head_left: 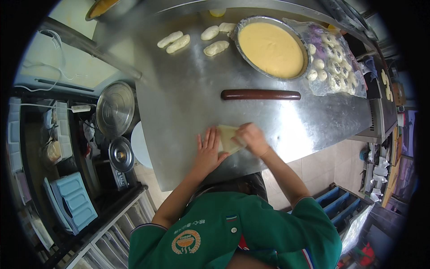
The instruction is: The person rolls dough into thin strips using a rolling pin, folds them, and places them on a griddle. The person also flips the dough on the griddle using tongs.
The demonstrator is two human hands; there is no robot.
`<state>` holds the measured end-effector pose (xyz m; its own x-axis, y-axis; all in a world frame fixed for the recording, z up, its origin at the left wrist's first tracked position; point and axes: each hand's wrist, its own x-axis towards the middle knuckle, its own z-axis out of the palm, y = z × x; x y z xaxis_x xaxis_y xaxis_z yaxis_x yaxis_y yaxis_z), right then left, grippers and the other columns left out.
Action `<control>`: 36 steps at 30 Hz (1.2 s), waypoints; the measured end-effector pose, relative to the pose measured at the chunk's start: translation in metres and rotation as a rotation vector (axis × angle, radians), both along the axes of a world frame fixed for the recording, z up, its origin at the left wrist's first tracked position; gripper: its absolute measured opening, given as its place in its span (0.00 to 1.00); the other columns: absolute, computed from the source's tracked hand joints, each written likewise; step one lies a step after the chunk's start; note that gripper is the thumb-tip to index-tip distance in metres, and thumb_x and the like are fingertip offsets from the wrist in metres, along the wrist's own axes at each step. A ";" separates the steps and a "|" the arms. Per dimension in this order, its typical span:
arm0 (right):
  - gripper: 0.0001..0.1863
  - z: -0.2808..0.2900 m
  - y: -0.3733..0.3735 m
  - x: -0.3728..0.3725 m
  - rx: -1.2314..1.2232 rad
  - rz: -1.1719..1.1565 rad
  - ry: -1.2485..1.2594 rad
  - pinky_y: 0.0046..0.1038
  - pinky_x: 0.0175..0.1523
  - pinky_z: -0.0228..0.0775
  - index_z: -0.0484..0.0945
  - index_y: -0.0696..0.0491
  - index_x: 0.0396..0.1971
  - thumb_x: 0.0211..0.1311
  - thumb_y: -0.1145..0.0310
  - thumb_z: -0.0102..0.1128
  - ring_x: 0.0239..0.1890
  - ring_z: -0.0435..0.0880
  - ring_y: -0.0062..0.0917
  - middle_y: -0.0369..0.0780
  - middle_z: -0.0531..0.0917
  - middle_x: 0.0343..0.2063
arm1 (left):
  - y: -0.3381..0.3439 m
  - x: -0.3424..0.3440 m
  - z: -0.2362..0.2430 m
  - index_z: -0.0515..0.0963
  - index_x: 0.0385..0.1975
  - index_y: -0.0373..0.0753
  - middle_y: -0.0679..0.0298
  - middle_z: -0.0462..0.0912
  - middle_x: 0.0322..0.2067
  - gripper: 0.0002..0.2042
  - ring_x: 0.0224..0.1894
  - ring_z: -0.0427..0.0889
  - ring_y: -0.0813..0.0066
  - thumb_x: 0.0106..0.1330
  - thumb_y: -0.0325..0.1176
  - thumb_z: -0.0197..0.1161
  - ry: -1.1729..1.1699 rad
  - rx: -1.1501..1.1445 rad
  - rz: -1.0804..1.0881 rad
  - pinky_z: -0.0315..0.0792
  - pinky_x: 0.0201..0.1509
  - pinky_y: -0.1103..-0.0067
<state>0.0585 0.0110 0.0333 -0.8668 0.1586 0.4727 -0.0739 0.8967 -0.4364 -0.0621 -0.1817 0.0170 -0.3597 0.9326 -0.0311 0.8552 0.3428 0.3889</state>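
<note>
Thin pale dough sheet [228,138], centre of the frame.
Through my remote feed I see it lying flat, yellowish-white and roughly four-sided; its right edge is blurred and partly hidden, so I cannot tell how that end sits.

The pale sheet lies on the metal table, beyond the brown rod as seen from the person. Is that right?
Not beyond: the head view shows the pale sheet on the near side of the brown rod. It does lie on the metal table.
</note>
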 end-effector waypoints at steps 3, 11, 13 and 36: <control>0.24 -0.010 0.015 0.013 -0.046 -0.168 -0.100 0.40 0.56 0.70 0.76 0.55 0.45 0.47 0.66 0.73 0.52 0.75 0.44 0.46 0.76 0.48 | 0.010 0.007 -0.006 0.53 0.71 0.30 0.52 0.50 0.73 0.49 0.76 0.48 0.58 0.57 0.60 0.63 -0.023 0.042 -0.062 0.38 0.75 0.49; 0.22 -0.026 -0.030 -0.021 -0.120 0.138 -0.133 0.40 0.56 0.70 0.77 0.54 0.45 0.48 0.69 0.72 0.50 0.76 0.42 0.45 0.77 0.44 | -0.026 0.005 -0.009 0.53 0.70 0.30 0.51 0.49 0.74 0.51 0.76 0.48 0.57 0.55 0.62 0.63 -0.033 0.016 0.052 0.37 0.74 0.48; 0.20 -0.026 -0.032 -0.017 -0.179 0.135 -0.105 0.37 0.54 0.71 0.77 0.54 0.42 0.48 0.69 0.72 0.46 0.77 0.41 0.43 0.77 0.41 | -0.025 0.004 -0.008 0.53 0.71 0.30 0.51 0.50 0.73 0.52 0.76 0.48 0.55 0.54 0.61 0.66 0.009 0.009 0.061 0.38 0.73 0.46; 0.32 0.019 -0.090 -0.021 -0.517 0.215 -0.193 0.47 0.73 0.51 0.70 0.52 0.61 0.51 0.80 0.58 0.70 0.60 0.46 0.50 0.63 0.66 | -0.088 -0.011 -0.019 0.69 0.61 0.35 0.53 0.68 0.63 0.34 0.66 0.66 0.55 0.56 0.48 0.68 -0.269 0.299 -0.050 0.57 0.71 0.60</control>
<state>0.0380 -0.0785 0.0528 -0.9676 0.1373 0.2119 -0.1069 0.5377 -0.8363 -0.0735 -0.2692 -0.0021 -0.3301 0.9307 0.1576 0.7219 0.1413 0.6774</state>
